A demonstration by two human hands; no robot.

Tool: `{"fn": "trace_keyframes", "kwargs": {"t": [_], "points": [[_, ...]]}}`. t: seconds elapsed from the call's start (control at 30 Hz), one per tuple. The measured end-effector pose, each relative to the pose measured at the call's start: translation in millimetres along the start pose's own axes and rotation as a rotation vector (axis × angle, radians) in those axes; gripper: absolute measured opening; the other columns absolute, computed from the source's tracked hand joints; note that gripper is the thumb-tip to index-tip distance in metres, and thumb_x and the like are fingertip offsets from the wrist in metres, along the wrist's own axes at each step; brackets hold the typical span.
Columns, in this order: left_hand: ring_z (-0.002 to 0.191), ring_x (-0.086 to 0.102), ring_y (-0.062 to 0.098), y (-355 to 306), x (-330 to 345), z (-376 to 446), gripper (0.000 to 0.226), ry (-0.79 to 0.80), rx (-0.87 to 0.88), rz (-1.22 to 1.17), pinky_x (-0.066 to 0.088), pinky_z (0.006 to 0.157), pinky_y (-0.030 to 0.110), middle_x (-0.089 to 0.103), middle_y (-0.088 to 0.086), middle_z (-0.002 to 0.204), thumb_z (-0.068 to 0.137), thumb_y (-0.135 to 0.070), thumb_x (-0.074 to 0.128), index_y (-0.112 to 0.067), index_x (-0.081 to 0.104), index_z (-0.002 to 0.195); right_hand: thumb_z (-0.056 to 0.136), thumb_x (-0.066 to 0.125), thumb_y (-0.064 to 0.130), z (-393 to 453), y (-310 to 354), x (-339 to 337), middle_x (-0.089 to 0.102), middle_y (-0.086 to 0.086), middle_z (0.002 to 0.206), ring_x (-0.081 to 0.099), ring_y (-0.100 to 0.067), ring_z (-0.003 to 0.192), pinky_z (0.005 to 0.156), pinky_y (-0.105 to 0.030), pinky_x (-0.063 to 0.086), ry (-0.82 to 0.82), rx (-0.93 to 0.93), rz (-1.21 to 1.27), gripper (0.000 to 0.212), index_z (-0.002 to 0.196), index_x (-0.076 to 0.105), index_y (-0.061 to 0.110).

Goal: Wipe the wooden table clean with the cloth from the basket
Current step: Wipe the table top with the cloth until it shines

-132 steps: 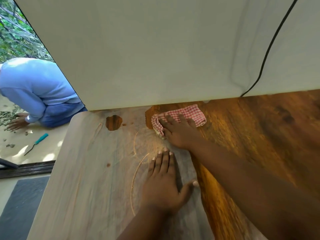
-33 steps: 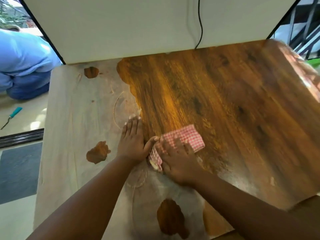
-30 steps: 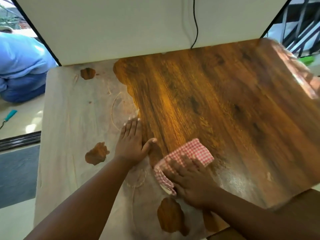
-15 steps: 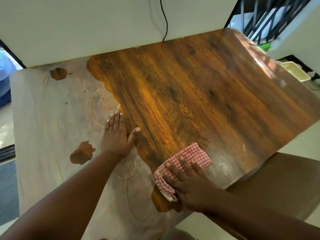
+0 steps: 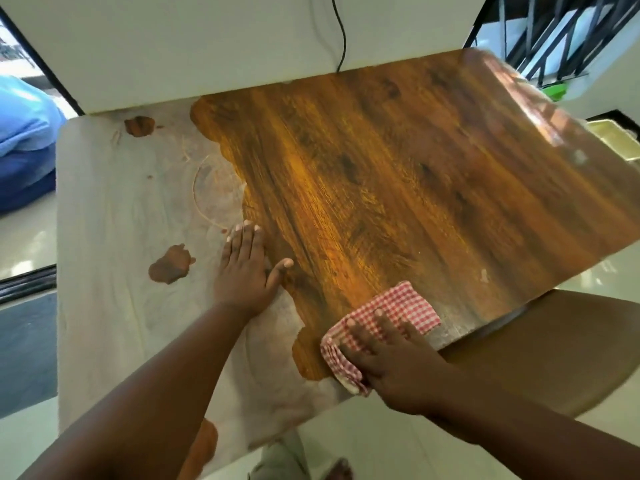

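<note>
We judge the counter (image 5: 398, 174) half wiped: our right hand (image 5: 391, 362), fingers spread, presses the cloth (image 5: 391, 306) at the near edge, left hand (image 5: 246, 268) flat, dusty left side remaining.

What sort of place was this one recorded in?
Probably a home room by an open doorway: a wooden table against a plain wall, tiled floor, and a barred railing outside.

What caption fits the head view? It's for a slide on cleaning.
Right hand presses checked cloth near table edge; left hand rests flat.
</note>
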State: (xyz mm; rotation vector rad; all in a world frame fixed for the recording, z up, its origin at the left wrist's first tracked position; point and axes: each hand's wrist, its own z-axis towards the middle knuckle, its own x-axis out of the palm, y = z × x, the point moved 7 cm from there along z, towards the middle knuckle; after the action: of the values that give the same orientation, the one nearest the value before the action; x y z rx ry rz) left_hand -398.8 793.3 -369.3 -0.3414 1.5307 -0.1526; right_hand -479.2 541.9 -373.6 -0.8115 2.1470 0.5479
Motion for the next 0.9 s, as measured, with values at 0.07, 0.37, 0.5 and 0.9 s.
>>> {"fn": "trace_keyframes", "kwargs": {"t": [0.07, 0.37, 0.5, 0.9], "points": [[0.148, -0.006, 0.023, -1, -1, -2, 0.091, -0.031, -0.022, -0.002, -0.008, 0.118, 0.035, 0.004, 0.013, 0.161, 0.087, -0.071, 0.009, -0.007, 0.007, 0.152, 0.098, 0.016, 0.052, -12, -16, 1, -0.026, 0.013, 0.150, -0.022, -0.034, 0.141, 0.109, -0.059, -0.009, 0.055, 0.011, -0.030, 0.054, 0.138, -0.020, 0.055], [0.148, 0.001, 0.024, 5, 0, 2, 0.093, -0.113, -0.053, 0.044, -0.002, 0.120, 0.039, 0.009, 0.013, 0.160, 0.088, -0.075, 0.016, -0.008, 0.009, 0.152, 0.098, 0.038, 0.026, -4, 27, -7, -0.032, 0.011, 0.147, -0.027, -0.038, 0.137, 0.106, -0.065, -0.010, 0.034, 0.015, 0.011, 0.070, 0.146, -0.009, 0.047], [0.148, 0.001, 0.025, 2, -6, -2, 0.088, -0.125, -0.057, 0.048, -0.002, 0.120, 0.039, 0.010, 0.014, 0.160, 0.091, -0.070, 0.013, -0.006, 0.011, 0.151, 0.099, 0.027, 0.035, -24, 46, 8, -0.035, 0.009, 0.144, -0.028, -0.039, 0.136, 0.107, -0.063, -0.010, 0.021, -0.003, -0.028, 0.066, 0.141, -0.023, 0.046], [0.146, -0.017, 0.023, 4, -17, -32, 0.091, -0.041, 0.004, 0.125, -0.016, 0.116, 0.037, -0.011, 0.010, 0.160, 0.087, -0.074, 0.003, -0.011, -0.005, 0.152, 0.095, 0.025, 0.052, -5, 113, 15, -0.019, 0.006, 0.152, -0.029, -0.037, 0.134, 0.096, -0.056, -0.033, -0.275, -0.113, -0.030, 0.062, 0.143, -0.015, 0.049]]}}
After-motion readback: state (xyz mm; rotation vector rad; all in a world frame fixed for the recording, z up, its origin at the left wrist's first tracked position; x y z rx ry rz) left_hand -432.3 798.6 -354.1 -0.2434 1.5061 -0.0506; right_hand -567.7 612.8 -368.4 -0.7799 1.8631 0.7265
